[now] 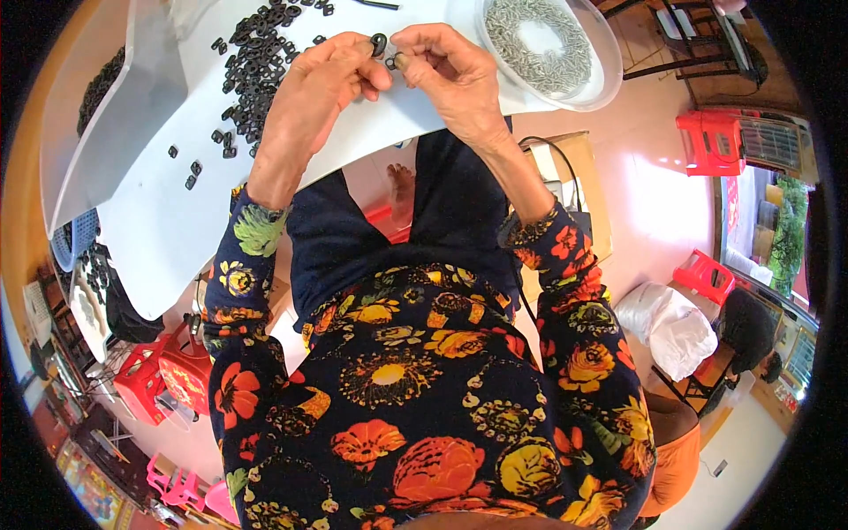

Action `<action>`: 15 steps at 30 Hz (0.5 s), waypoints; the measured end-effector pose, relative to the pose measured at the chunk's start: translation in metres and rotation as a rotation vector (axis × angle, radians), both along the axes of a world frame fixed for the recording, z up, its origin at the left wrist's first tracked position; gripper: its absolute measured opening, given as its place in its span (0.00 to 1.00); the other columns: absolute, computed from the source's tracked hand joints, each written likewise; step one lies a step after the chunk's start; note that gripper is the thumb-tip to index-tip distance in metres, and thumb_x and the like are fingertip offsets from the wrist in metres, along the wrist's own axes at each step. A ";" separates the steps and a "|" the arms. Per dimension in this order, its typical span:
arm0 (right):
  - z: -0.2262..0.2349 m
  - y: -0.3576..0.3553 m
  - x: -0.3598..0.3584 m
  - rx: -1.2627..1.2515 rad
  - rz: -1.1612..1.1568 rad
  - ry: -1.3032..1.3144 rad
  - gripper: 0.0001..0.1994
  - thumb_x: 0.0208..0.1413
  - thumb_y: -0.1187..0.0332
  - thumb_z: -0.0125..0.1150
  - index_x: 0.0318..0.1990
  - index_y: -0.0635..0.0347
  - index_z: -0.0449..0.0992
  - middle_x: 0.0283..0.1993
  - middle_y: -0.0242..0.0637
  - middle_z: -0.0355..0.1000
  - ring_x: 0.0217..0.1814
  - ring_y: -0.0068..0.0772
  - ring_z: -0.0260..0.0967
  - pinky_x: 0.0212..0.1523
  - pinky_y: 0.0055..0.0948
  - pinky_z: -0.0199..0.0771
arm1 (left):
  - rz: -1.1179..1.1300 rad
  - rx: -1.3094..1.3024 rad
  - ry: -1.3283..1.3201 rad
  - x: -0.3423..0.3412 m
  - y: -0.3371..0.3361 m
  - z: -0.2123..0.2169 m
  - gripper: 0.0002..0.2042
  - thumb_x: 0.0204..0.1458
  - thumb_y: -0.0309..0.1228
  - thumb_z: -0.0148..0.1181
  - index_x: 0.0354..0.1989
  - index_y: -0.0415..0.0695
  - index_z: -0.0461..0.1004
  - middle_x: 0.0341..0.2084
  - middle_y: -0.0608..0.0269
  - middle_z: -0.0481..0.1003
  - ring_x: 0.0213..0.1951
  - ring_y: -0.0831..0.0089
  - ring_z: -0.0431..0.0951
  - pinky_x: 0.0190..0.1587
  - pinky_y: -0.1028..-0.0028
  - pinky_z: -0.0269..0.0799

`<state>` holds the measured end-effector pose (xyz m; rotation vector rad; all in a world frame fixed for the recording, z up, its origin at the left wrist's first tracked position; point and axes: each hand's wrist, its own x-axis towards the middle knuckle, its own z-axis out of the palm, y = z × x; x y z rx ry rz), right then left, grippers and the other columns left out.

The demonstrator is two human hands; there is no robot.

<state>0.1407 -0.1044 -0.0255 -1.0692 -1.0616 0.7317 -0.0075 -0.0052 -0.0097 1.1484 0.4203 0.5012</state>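
Note:
Both my hands meet over the near edge of the white table (pixel 221 146). My left hand (pixel 314 93) is closed, pinching a small black part with a hole in it (pixel 379 44) between thumb and fingertips. Close beside it, my right hand (pixel 455 84) is also closed, thumb against fingers, on a tiny dark ring-like piece (pixel 391 64) too small to name surely. A heap of similar small black parts (pixel 256 66) spreads over the table left of my hands. Right of them stands a round clear tub (pixel 605 88) holding many small silver metal pieces (pixel 561 53).
A raised translucent edge (pixel 106 115) runs along the table's left side. Below that side are a blue basket (pixel 79 237) and red stools (pixel 141 375). A cardboard box (pixel 587 181) stands by my right forearm. Farther right lie a white sack (pixel 667 327) and another red stool (pixel 707 146).

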 end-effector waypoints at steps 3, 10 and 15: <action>0.001 0.000 0.000 -0.003 -0.016 -0.013 0.10 0.51 0.78 0.57 0.42 0.62 0.74 0.31 0.24 0.70 0.30 0.10 0.62 0.33 0.13 0.64 | 0.019 0.050 0.051 0.001 0.000 0.004 0.13 0.60 0.33 0.46 0.41 0.34 0.69 0.25 0.59 0.74 0.29 0.76 0.70 0.36 0.78 0.67; -0.001 0.000 0.002 -0.023 -0.058 -0.088 0.10 0.50 0.78 0.58 0.41 0.60 0.75 0.31 0.23 0.70 0.31 0.10 0.62 0.32 0.13 0.64 | 0.038 0.437 0.171 0.002 0.003 0.008 0.11 0.58 0.32 0.46 0.38 0.38 0.71 0.22 0.67 0.73 0.27 0.81 0.68 0.33 0.80 0.66; 0.002 0.000 -0.002 0.048 -0.126 -0.006 0.09 0.52 0.79 0.57 0.41 0.61 0.76 0.31 0.23 0.69 0.31 0.10 0.62 0.33 0.13 0.64 | 0.135 0.772 0.286 0.000 -0.004 0.005 0.06 0.52 0.27 0.51 0.35 0.38 0.72 0.19 0.69 0.73 0.22 0.83 0.65 0.27 0.79 0.65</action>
